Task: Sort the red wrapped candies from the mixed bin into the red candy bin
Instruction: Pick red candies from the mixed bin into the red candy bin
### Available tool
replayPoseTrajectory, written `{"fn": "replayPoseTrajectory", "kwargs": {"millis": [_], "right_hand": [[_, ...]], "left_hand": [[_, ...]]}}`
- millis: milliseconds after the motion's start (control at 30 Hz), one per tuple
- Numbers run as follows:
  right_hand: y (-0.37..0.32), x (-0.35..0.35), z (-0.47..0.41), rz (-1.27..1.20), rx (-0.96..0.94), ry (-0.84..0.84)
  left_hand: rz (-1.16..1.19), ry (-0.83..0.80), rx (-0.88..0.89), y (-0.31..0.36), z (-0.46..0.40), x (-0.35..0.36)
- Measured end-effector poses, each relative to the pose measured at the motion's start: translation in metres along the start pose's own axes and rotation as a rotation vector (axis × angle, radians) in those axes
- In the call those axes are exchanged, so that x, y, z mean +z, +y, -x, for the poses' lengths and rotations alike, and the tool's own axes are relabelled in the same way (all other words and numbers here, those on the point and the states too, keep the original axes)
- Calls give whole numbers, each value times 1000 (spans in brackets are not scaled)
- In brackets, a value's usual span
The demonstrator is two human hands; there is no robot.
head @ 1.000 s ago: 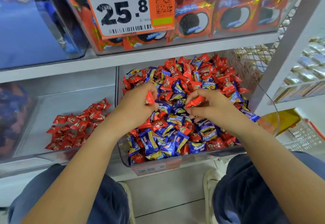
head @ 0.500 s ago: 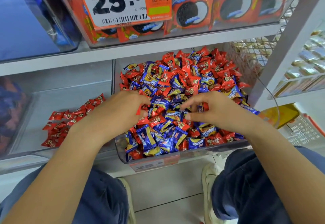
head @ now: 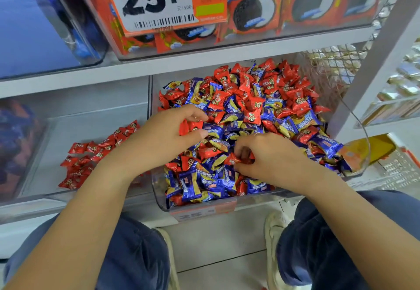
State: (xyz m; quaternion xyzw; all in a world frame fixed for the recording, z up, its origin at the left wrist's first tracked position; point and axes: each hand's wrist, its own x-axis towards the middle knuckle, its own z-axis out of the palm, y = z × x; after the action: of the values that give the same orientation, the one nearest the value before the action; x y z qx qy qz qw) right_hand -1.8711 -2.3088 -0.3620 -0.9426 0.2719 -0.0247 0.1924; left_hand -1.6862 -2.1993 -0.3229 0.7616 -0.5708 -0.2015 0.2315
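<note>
Two clear plastic bins sit side by side on the lower shelf (head: 75, 82). The mixed bin (head: 361, 153), on the right, is heaped with crinkly foil-wrapped candies, red ones and blue-and-yellow ones (head: 188, 185), too many to count. The red candy bin (head: 38, 164), on the left, holds a loose scatter of red wrapped candies (head: 91, 153), roughly two dozen, lying flat on its see-through floor.

Both bare hands are down in the mixed bin. The left hand (head: 163, 135) hangs over the pile's left edge with its fingers (head: 197, 114) curled; red wrappers (head: 188, 127) show between the forefinger and thumb, so it appears to hold a few red candies. The right hand (head: 270, 155) rests on the middle of the heap, fingers bent inward, pinching a red candy (head: 235, 160) at its fingertips, with more red showing under the curled fingers.

The wrappers are glossy, pillow-shaped with crimped ends; the red ones carry a small cartoon face, the blue ones a white script name.

Above, one more clear bin (head: 227, 48) holds orange-red packs of sandwich biscuits (head: 254, 10), at least four visible, behind a single price card (head: 159, 1) reading 25.8. A wire mesh panel (head: 329, 66) stands to the right, and two knees in blue trousers (head: 141, 255) frame the white floor
</note>
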Motion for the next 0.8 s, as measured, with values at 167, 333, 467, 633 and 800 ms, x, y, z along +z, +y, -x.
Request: {"fn": "replayPoseTrajectory", "kwargs": {"millis": [167, 333, 467, 633, 800], "right_hand": [[9, -15, 3, -136, 53, 78], [-14, -22, 3, -366, -2, 142], [-67, -21, -8, -566, -145, 146], [-143, -3, -57, -484, -271, 108], [-184, 24, -100, -162, -329, 1]], "left_hand": [[249, -1, 25, -3, 17, -21], [313, 60, -79, -51, 49, -47], [207, 198, -241, -100, 65, -55], [213, 293, -370, -131, 79, -70], [222, 337, -428, -142, 74, -79]]}}
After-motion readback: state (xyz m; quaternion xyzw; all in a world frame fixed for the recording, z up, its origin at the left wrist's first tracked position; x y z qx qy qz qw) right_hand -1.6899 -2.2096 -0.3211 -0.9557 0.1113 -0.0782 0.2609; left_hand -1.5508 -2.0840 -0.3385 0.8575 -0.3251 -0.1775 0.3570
